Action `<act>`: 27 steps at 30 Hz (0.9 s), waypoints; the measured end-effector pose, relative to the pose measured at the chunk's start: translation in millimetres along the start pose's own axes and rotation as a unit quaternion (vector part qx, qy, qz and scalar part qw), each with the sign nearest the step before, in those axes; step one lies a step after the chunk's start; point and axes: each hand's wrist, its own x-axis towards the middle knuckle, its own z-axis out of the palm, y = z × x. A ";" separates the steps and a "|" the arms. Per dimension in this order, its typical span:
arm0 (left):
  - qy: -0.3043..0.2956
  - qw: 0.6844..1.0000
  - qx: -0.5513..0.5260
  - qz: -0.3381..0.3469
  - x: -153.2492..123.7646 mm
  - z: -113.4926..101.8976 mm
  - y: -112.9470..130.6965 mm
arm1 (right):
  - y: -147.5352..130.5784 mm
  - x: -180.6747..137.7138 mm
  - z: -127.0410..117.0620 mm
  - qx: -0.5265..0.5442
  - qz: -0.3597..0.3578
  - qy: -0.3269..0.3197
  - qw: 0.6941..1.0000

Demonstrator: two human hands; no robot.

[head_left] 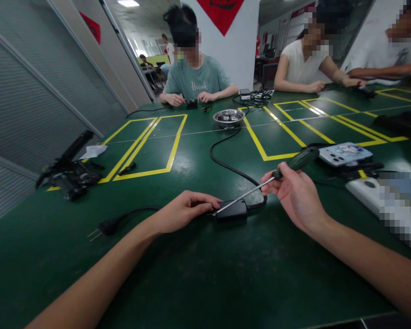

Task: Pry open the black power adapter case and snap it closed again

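Observation:
A black power adapter point(233, 211) lies on the green table with a cable leaving each end. My left hand point(185, 210) grips its left end between thumb and fingers. In my right hand point(294, 192) is a screwdriver point(299, 159) with a dark green handle and a long metal shaft. The shaft slants down to the left across the adapter, and its tip is at the adapter's left end, close to my left fingertips. Whether the tip sits in a screw or seam cannot be made out. A two-pin plug point(108, 227) rests left of my left wrist.
A steel bowl point(229, 119) with small dark parts stands mid-table, the adapter's cable point(222, 157) curving near it. Black gear point(73, 171) sits at left. A phone point(345, 154) and a white box point(366, 192) are at right. Co-workers point(199, 77) sit opposite, hands on the table.

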 end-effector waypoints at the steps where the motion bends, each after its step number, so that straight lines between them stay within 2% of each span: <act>1: -0.002 1.000 -0.004 -0.002 0.1 -0.1 0.6 | 0.2 -0.2 -0.1 0.001 0.001 0.000 1.000; 27: -0.009 0.999 -0.032 -0.005 0.4 -1.3 1.7 | 0.5 3.3 -4.2 0.004 -0.006 0.006 1.000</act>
